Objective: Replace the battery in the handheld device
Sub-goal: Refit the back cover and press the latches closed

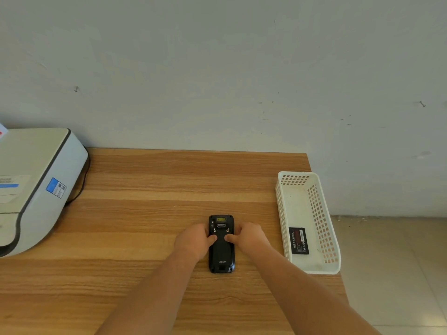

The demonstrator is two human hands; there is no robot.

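A black handheld device (221, 255) lies face down on the wooden table (145, 213), its back cover up and its scanner window toward the wall. My left hand (193, 240) grips its left side, thumb pressed on the back cover. My right hand (249, 238) grips the right side, thumb also on the cover. Two small latches show just above my thumbs. A black battery (299, 240) with a white label lies flat inside the white basket (321, 268) to the right of the device.
A white printer (36, 184) with a black cable stands at the table's left rear. The perforated white basket sits along the table's right edge. A plain wall rises behind the table, and tiled floor shows at the lower right.
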